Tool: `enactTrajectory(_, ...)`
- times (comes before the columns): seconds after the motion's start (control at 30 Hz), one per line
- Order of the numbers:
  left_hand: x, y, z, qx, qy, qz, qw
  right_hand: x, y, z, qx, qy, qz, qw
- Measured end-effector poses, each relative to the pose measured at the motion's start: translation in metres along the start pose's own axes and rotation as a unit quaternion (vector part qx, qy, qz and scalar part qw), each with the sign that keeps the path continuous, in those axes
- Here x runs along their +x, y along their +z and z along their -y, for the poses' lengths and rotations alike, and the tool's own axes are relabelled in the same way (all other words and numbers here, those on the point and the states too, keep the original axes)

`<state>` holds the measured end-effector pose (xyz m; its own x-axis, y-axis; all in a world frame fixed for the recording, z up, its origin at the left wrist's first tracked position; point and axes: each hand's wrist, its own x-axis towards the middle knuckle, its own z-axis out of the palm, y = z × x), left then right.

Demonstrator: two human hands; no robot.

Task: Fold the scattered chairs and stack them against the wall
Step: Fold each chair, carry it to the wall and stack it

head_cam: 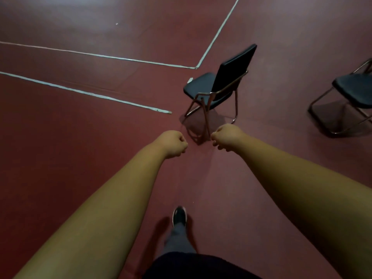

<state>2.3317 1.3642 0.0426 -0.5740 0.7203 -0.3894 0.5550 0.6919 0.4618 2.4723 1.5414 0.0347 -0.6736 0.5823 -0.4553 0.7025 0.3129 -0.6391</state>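
Chairs: we count two, both unfolded and upright on the red floor [80, 137]. The nearer chair [217, 83], with a black seat and back on a metal frame, stands just beyond our fists, near the end of one of three white lines [86, 92]. The second chair [354, 89] stands well apart at the right edge, where the frame cuts off its back. We see the left grip [175, 143] and right grip [226, 137] each curled into a fist, holding nothing and touching neither chair. One shoe [179, 215] shows below.
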Motion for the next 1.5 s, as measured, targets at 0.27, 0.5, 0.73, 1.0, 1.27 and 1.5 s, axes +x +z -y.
enactTrajectory(0.27, 0.197, -0.048, -0.006, -0.022, 0.040, 0.010, 0.999, 0.158, -0.048, 0.039, -0.029, 0.023, -0.023, 0.999)
enactTrajectory(0.5, 0.373, -0.117, -0.044, 0.030, 0.081, 0.047, 0.995, 0.292, -0.130, 0.069, -0.045, 0.095, -0.051, 0.993)
enactTrajectory(0.73, 0.503, -0.186, -0.124, 0.063, 0.148, 0.047, 0.986, 0.375, -0.204, 0.080, 0.077, 0.159, -0.103, 0.979)
enactTrajectory(1.0, 0.624, -0.181, -0.196, 0.166, 0.206, 0.092, 0.960, 0.486, -0.259, 0.051, 0.192, 0.176, -0.170, 0.950)
enactTrajectory(1.27, 0.768, -0.136, -0.266, 0.151, 0.153, 0.191, 0.958, 0.672, -0.320, -0.024, 0.250, 0.228, -0.258, 0.905)
enactTrajectory(1.5, 0.867, -0.126, -0.306, 0.226, 0.171, 0.339, 0.897, 0.750, -0.370, -0.037, 0.279, 0.260, -0.246, 0.891)
